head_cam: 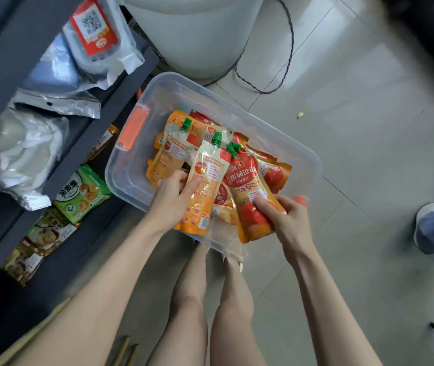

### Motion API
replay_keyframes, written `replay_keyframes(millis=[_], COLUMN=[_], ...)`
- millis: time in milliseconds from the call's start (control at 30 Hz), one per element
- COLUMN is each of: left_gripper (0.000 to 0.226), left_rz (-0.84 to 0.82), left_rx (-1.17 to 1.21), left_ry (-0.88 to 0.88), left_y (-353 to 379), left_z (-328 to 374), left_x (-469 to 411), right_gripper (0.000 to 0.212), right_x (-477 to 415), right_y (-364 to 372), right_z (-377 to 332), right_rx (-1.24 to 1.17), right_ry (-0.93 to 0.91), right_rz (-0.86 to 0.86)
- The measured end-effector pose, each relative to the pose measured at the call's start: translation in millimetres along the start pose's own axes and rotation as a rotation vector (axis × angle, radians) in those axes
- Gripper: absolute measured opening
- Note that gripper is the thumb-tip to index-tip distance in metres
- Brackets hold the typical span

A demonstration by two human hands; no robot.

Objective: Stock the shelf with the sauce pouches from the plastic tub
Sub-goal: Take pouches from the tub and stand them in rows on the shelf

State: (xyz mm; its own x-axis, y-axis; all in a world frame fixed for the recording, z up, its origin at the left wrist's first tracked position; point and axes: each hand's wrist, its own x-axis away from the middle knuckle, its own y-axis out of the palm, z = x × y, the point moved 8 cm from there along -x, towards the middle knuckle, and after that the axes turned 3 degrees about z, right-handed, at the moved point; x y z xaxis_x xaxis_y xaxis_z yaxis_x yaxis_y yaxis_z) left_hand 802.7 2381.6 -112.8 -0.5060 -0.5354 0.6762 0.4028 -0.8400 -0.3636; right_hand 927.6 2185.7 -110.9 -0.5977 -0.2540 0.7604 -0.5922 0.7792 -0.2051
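A clear plastic tub (284,133) sits on the tiled floor and holds several orange-and-red sauce pouches (276,173) with green caps. My left hand (171,202) grips two pouches (205,186), back sides showing, one behind the other. My right hand (287,220) grips a red tomato sauce pouch (247,196) by its lower end, above the tub's near rim. The dark shelf (89,122) stands to the left of the tub.
Silver and white bags (25,154) and a red-labelled pack (94,27) lie on the upper shelf boards. Green and brown snack packs (81,194) fill the lower board. A white drum (197,30) and a cable (287,62) are behind the tub. Someone's shoe (432,228) is at the right.
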Motion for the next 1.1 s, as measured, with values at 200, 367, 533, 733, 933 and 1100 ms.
replay_keyframes(millis=[200,367,533,733,933,1100], left_gripper=[0.033,0.054,0.052,0.044,0.075,0.059], left_rz=[0.107,0.151,0.184,0.268,0.478,0.651], left_rx=[0.583,0.832,0.971,1.089,1.087,1.007], left_ry=[-0.198,-0.230,-0.157,-0.077,0.002,0.138], left_y=[4,-9,-32,-82,-158,-226], left_z=[11,27,53,66,58,48], left_x=[85,157,227,300,368,437], right_gripper=[0.012,0.015,0.015,0.019,0.034,0.027], right_x=[65,127,188,262,342,416], right_y=[4,12,30,64,111,171], right_z=[-31,-63,-106,-151,-197,-214], right_rx=[-0.033,-0.050,-0.021,0.036,0.213,0.275], right_ry=[-0.074,-0.146,-0.236,-0.298,-0.455,-0.583], right_rz=[-0.092,-0.223,-0.395,-0.593,-0.774,-0.917])
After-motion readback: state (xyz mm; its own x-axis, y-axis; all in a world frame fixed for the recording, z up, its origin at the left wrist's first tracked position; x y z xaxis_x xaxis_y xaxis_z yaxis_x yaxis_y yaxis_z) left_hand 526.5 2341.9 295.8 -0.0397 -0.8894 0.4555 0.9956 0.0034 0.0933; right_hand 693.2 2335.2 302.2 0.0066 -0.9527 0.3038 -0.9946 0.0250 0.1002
